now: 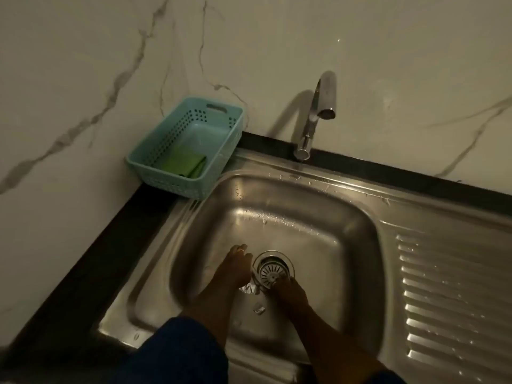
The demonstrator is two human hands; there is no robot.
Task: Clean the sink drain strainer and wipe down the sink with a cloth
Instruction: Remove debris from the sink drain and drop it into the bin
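The steel sink (346, 217) has a round drain strainer (270, 271) seated in the middle of its floor. My right hand (289, 291) reaches in from below, and its fingertips pinch the strainer's near edge by the centre knob. My left hand (235, 266) lies against the drain's left rim with its fingers bent; the dim light hides whether it holds anything. A folded green cloth (184, 163) lies in the teal basket (155, 156) at the sink's back left corner.
Two crumpled silvery scraps (249, 288) (259, 310) lie on the sink floor just in front of the drain. The tap (318, 106) stands at the back, spout over the basin, no water running. A ribbed drainboard (448, 300) lies to the right.
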